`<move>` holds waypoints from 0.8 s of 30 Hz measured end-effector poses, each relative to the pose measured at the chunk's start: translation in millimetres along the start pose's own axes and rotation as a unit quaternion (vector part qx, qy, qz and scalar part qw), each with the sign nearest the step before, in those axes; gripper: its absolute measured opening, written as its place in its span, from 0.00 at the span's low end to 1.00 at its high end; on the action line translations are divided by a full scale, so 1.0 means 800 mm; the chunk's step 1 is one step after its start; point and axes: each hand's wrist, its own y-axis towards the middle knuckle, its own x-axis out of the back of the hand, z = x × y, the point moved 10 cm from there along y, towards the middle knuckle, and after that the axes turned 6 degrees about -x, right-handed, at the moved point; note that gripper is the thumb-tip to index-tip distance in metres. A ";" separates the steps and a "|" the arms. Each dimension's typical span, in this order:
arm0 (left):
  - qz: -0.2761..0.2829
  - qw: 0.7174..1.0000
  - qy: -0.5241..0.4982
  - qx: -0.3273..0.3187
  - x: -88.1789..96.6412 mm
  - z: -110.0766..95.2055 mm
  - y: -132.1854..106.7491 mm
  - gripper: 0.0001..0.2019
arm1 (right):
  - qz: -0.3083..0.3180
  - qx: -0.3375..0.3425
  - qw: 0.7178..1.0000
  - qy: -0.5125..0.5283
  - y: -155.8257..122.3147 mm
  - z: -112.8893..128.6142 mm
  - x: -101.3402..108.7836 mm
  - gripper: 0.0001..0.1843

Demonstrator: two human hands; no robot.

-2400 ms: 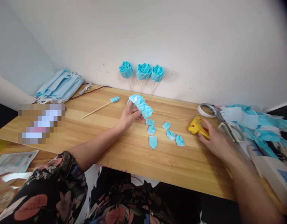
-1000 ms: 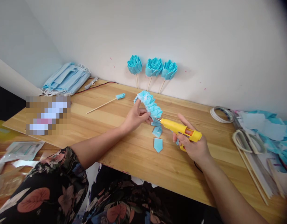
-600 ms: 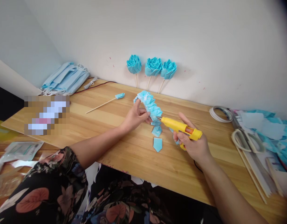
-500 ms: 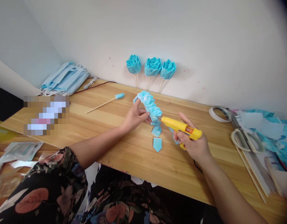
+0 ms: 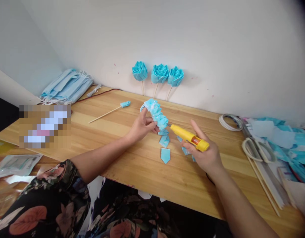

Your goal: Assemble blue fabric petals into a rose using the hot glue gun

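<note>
My left hand [image 5: 141, 126] is closed on a curved strip of overlapping folded blue petals [image 5: 156, 112]. A yellow glue gun [image 5: 187, 135] is gripped in my right hand [image 5: 207, 155], its index finger stretched out above it. The nozzle points at the lower end of the petal strip; whether it touches cannot be made out. Below the strip, loose blue petals lie on the table, one of them a flat pointed piece [image 5: 165, 155]. More blue pieces [image 5: 186, 150] are partly hidden behind my right hand.
Three blue flowers on sticks [image 5: 159, 73] lean on the wall. A stick with a small blue bud [image 5: 125, 104] lies at left, near stacked face masks [image 5: 68, 86]. At right are a tape roll [image 5: 230, 122], scissors [image 5: 258, 150], wooden sticks [image 5: 262, 185] and blue scraps [image 5: 291, 142].
The glue gun's nozzle has drawn slightly back from the petal strip, and the gun has tilted a little. The whole view has shifted slightly. Both hands keep their holds.
</note>
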 end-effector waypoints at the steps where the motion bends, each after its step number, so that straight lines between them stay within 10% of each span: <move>1: -0.002 1.000 0.002 0.001 0.001 0.000 0.000 0.27 | -0.006 -0.007 1.000 -0.012 0.000 -0.001 0.003 0.42; 24: -0.011 1.000 0.019 0.008 0.001 0.002 0.000 0.26 | 0.043 0.083 0.993 -0.072 -0.012 0.027 -0.020 0.41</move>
